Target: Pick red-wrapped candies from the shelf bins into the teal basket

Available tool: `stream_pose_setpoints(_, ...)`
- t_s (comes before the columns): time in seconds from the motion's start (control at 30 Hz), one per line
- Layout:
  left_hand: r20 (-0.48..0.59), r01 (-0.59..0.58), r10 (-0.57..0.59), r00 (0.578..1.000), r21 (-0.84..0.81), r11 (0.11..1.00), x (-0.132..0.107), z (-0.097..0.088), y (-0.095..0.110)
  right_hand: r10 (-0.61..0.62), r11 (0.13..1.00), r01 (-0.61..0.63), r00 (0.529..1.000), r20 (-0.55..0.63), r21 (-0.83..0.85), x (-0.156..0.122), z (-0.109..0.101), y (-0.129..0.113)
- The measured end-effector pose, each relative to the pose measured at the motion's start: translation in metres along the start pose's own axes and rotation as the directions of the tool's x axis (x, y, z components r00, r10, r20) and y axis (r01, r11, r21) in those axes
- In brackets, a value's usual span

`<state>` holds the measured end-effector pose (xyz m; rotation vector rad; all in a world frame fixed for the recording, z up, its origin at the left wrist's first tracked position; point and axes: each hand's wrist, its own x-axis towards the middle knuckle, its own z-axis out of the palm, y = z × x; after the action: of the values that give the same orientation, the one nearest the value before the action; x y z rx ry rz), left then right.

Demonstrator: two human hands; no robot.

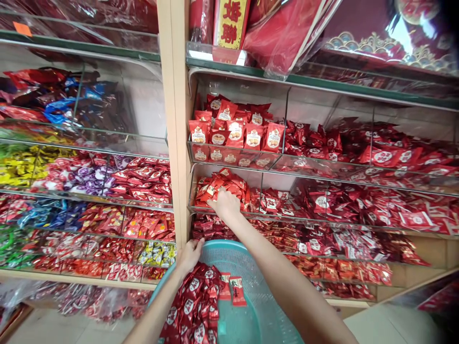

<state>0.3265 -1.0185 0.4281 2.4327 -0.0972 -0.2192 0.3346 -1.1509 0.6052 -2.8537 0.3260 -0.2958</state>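
Observation:
My left hand (pixel 191 256) grips the far left rim of a teal plastic basket (pixel 229 244), its fingers closed on the edge. Dark red wrapped packets (pixel 193 306) are heaped in the basket's left side. Two brighter red packets (pixel 237 290) with black characters on a pale label lie beside the heap. Above the basket, my right hand (pixel 226 205) reaches over the clear front of a shelf compartment, among similar bright red packets (pixel 233 184). Its fingers are curled in against the pile; the fingertips and anything between them are hidden.
Glass shelves of wrapped sweets surround me, split by clear dividers. A wooden upright (pixel 174 119) stands between two shelf units. Red and white packets (pixel 235 134) fill the compartment above my right hand. Yellow packets (pixel 157 254) sit left of the basket. Transparent bags (pixel 89 298) lie below.

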Motion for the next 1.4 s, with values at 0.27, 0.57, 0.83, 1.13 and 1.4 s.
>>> stream_pose_setpoints(0.27, -0.015, -0.066, 0.066, 0.998, 0.022, 0.998, 0.002, 0.004, -0.007, 0.057, 0.998, -0.058, 0.997, 0.053, 0.028, 0.017, 0.007, -0.003)
stream_pose_setpoints(0.57, -0.008, -0.098, 0.099, 0.995, 0.021, 0.995, 0.001, 0.002, -0.006, -0.049, 0.908, -0.039, 0.979, 0.200, 0.417, 0.021, -0.029, 0.034)
stream_pose_setpoints(0.83, 0.004, -0.075, 0.075, 0.997, 0.006, 0.997, 0.000, -0.001, -0.001, -0.390, 0.125, -0.355, 0.841, 0.375, 0.926, -0.031, -0.028, 0.087)
stream_pose_setpoints(1.13, 0.131, -0.166, 0.195, 0.972, -0.204, 0.965, -0.002, -0.004, 0.001, -0.376, 0.156, -0.519, 0.756, 0.537, 0.840, -0.088, 0.067, 0.102)
stream_pose_setpoints(1.4, 0.247, -0.278, 0.405, 0.880, -0.421, 0.863, -0.013, -0.026, 0.010, -0.364, 0.294, -0.535, 0.704, 0.610, 0.792, -0.084, 0.099, 0.101)
